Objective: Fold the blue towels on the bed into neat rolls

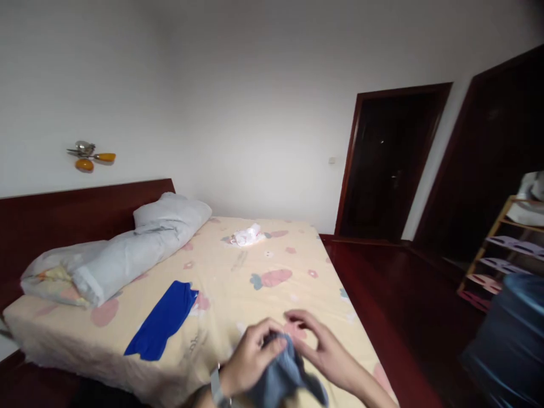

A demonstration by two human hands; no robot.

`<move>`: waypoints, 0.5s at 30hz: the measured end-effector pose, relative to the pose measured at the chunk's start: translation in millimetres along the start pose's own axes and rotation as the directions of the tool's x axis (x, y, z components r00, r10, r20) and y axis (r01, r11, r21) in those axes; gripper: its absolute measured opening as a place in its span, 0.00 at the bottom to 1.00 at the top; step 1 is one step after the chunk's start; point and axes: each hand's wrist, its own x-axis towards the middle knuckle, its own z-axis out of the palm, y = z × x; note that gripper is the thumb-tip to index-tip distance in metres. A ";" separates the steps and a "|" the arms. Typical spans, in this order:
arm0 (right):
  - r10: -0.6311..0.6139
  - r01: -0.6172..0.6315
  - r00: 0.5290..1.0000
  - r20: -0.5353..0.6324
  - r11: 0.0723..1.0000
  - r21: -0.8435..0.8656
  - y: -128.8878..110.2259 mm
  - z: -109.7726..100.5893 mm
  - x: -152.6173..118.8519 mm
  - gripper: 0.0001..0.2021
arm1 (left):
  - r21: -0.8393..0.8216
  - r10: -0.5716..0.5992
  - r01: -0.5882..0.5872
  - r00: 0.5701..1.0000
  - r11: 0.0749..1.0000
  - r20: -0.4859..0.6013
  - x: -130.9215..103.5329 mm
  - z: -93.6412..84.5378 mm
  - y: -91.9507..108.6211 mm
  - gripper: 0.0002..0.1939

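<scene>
My left hand (255, 354), with a watch on its wrist, grips a crumpled blue-grey cloth garment (278, 377) between thumb and fingers, over the near edge of the bed. My right hand (321, 343) is just to the right of it, thumb and curved fingers apart around a gap. Whether its thumb touches the cloth I cannot tell. What kind of garment it is does not show, as it is bunched and blurred. On the sheet to the left lies a flat, folded blue garment (164, 323). Farther back sits a small crumpled white cloth (246, 235).
The bed (229, 283) has a cream sheet with carrot prints. A rumpled grey quilt (140, 249) lies along the dark headboard (85, 221). At right stand a blue covered barrel-like object (510, 340) and a shoe rack (488, 243). A dark door (393, 164) is in the far wall.
</scene>
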 end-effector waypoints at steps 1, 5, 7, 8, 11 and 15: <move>0.013 -0.019 0.992 0.123 0.999 0.051 4.5 8.7 1.8 0.14 | 0.004 -0.023 0.023 1.000 1.000 -0.009 -10.5 10.2 -7.8 0.15; 0.093 -0.199 0.947 0.307 0.920 0.336 27.2 42.6 -6.9 0.24 | -0.030 -0.149 0.146 0.978 0.989 -0.144 -29.2 29.8 -36.7 0.19; 0.038 -0.211 0.941 0.336 0.843 0.494 34.4 53.5 -14.3 0.23 | -0.071 -0.189 0.179 0.964 0.981 -0.184 -28.6 33.1 -41.6 0.20; 0.014 -0.208 0.940 0.341 0.815 0.540 36.1 56.5 -16.8 0.23 | -0.083 -0.198 0.186 0.963 0.979 -0.181 -27.5 33.6 -41.2 0.21; 0.042 -0.243 0.938 0.345 0.789 0.565 34.1 53.7 -19.8 0.28 | -0.077 -0.210 0.204 0.974 0.976 -0.090 -25.1 28.6 -33.0 0.21; 0.157 -0.299 0.945 0.288 0.775 0.556 19.5 23.9 -23.4 0.28 | 0.002 -0.258 0.260 0.954 0.965 0.150 -27.6 6.8 -22.5 0.22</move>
